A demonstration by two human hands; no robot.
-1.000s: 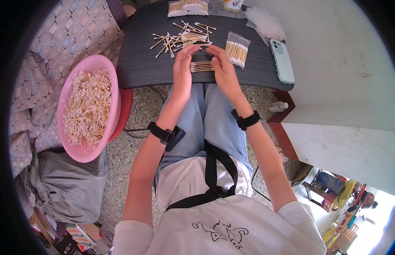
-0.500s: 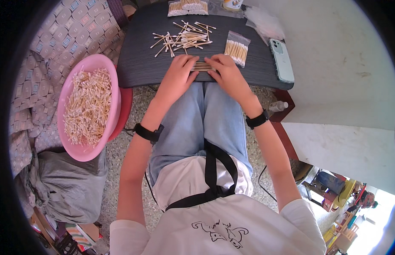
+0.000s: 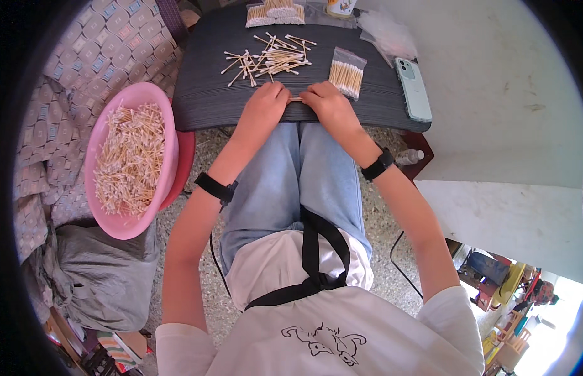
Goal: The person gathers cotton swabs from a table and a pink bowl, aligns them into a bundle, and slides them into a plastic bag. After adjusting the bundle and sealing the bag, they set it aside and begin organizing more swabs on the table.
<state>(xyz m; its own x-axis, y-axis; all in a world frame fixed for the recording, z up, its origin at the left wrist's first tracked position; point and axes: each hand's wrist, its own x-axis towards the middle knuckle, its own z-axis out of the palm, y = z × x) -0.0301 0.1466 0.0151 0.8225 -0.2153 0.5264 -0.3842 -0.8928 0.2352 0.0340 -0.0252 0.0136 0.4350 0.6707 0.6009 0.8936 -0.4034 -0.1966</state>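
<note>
I have the left hand and right hand pinching cotton swabs between them, fingers curled, over the black table.

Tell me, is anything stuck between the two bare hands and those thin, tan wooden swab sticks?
Nothing visible: the bare left hand and bare right hand hold the thin, tan wooden swab sticks at opposite ends. Those ends are hidden.

I'm pinching smooth, wooden-looking cotton swabs over a matt, streaky-grained tabletop; there's shiny clear film on the plastic bag, smooth pink plastic on the basin.
</note>
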